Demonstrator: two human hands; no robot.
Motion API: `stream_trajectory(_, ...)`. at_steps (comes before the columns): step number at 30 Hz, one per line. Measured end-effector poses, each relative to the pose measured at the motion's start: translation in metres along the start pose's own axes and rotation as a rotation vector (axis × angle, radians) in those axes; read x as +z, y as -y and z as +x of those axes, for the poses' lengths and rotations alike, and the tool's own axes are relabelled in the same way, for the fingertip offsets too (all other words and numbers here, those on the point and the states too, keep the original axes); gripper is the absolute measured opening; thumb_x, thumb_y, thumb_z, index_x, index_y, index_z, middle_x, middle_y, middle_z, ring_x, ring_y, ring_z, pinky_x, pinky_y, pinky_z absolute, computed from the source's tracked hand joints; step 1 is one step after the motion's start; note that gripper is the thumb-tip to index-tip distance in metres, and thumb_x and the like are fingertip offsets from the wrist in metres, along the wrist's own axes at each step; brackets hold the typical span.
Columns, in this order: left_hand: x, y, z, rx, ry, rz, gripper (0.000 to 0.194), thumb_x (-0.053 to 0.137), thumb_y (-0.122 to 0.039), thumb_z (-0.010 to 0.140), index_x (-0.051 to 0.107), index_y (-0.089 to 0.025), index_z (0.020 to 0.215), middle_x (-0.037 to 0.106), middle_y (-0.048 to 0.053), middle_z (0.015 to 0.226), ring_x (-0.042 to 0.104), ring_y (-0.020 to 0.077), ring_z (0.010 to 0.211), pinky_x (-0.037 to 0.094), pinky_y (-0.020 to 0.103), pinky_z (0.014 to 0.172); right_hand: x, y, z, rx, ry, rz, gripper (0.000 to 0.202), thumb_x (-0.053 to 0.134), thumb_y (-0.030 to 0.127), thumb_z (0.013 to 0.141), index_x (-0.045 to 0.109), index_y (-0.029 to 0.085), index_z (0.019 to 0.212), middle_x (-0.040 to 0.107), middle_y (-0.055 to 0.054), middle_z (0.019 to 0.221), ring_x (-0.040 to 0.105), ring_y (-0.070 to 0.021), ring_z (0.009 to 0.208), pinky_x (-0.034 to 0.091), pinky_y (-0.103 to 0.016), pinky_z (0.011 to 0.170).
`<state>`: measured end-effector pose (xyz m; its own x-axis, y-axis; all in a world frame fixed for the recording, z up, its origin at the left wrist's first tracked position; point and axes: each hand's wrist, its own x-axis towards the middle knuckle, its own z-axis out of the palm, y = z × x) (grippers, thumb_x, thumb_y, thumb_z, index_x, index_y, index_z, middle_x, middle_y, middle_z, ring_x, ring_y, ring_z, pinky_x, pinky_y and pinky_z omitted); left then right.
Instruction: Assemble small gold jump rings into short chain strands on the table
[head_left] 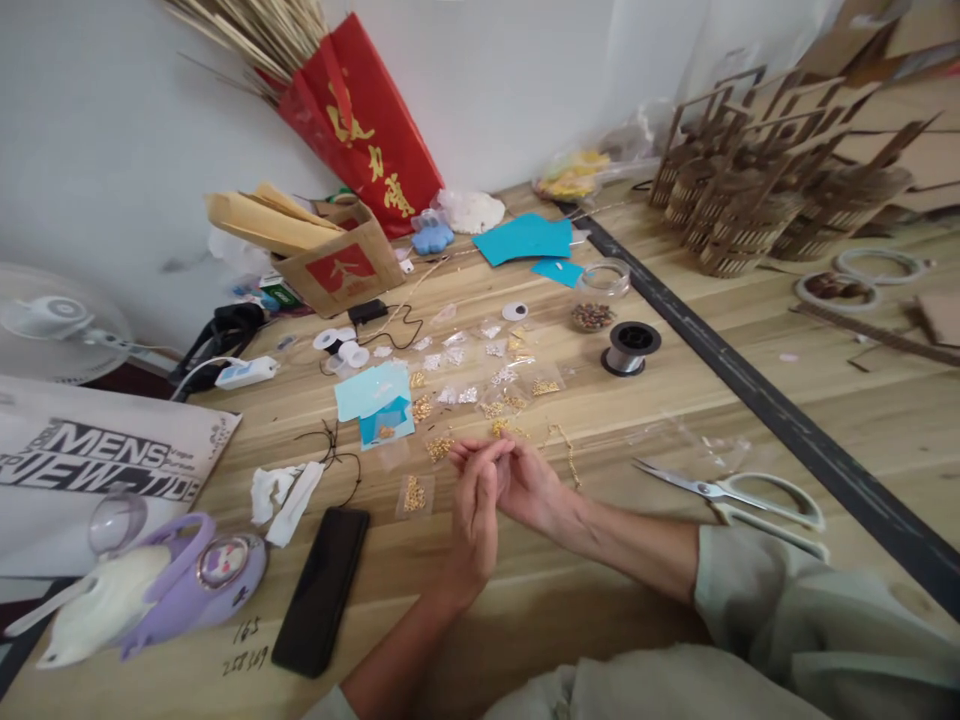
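My left hand (475, 525) and my right hand (534, 488) meet at the middle of the table, fingers pressed together. Between them shows a hint of something clear, too small and hidden to name. Just beyond the fingertips lie gold beads (501, 428). To the left of my hands are small clear bags of gold beads, one (415, 495) close to the table's front and another (439, 448) near my fingers. A thin gold chain (571, 462) lies beside my right wrist.
Scissors (720, 489) lie right of my right forearm, a wire spool (628, 350) behind them. A black phone (321, 592) is at front left, near a purple-and-white water bottle (176, 590). Bamboo baskets (742, 225) stand at back right. A dark strip (697, 345) crosses the table.
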<state>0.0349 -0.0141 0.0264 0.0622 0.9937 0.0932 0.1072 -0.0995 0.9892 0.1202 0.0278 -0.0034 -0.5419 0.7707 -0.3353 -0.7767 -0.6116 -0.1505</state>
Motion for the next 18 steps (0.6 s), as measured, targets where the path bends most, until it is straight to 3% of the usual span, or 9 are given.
stream_trajectory(6,0.008,0.004,-0.005,0.064,0.021,-0.042,0.038,0.036,-0.036,0.097,0.064,-0.019,0.115,0.064,0.009,0.121,0.057,0.0214,0.115,0.044,0.036,0.1,-0.005,0.004,0.001,0.039,0.079,0.005,0.043,0.039,0.04,0.094,0.068,0.009,0.089,0.072,-0.011,0.09,0.064,-0.0187,0.095,0.039,-0.033,0.099)
stream_trajectory(11,0.0,0.003,-0.007,0.164,-0.042,-0.117,0.04,0.036,-0.041,0.096,0.064,-0.018,0.113,0.067,0.011,0.113,0.059,0.0235,0.111,0.043,0.041,0.099,-0.001,0.013,-0.002,0.08,0.095,0.0,0.057,0.023,0.046,0.099,0.065,0.008,0.097,0.072,-0.012,0.094,0.066,-0.0166,0.09,0.046,-0.031,0.089)
stream_trajectory(14,-0.011,-0.012,-0.004,0.312,-0.16,-0.171,0.039,0.041,-0.043,0.094,0.066,-0.017,0.109,0.07,0.01,0.102,0.063,0.0228,0.1,0.046,0.04,0.093,0.003,0.022,-0.004,0.076,0.098,0.009,0.063,0.014,0.046,0.1,0.064,0.008,0.096,0.072,-0.012,0.09,0.067,-0.0158,0.084,0.05,-0.031,0.081)
stream_trajectory(18,-0.038,-0.03,0.011,0.513,-0.425,-0.181,0.031,0.048,-0.038,0.091,0.066,-0.017,0.103,0.071,0.006,0.09,0.067,0.0213,0.085,0.048,0.041,0.088,0.007,0.033,-0.004,0.037,0.128,0.022,0.06,0.018,0.047,0.1,0.064,0.009,0.091,0.073,-0.012,0.086,0.069,-0.0166,0.083,0.053,-0.031,0.079)
